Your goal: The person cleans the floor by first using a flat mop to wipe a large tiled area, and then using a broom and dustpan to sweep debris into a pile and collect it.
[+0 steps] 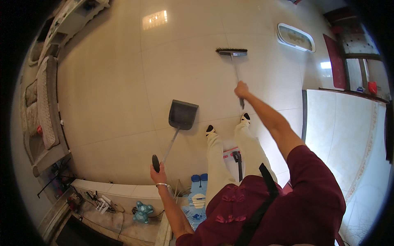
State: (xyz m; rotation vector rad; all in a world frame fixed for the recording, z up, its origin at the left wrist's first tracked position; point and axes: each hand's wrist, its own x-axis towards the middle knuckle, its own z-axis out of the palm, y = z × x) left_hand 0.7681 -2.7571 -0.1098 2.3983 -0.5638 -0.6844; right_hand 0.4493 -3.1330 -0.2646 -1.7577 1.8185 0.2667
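My left hand (158, 175) grips the handle of a long-handled dustpan (183, 114). Its dark grey pan is on or just above the tiled floor (107, 92), left of my feet, and I make out no debris in it. The black handle end (155, 163) sticks up past my fingers. In my right hand (241, 89) is the handle of a broom (232, 52), its dark grip end pointing back at my feet. The broom's wide head, with dark bristles facing away from me, is ahead and to the right of the dustpan.
A white-rimmed oblong tub (296, 37) stands at the upper right, near a dark red mat (335, 61). A cushioned sofa (47, 103) lines the left side. Lower left, a cabinet top carries a teal bear figurine (142, 212) and cables. A pale wall (337, 129) rises at right.
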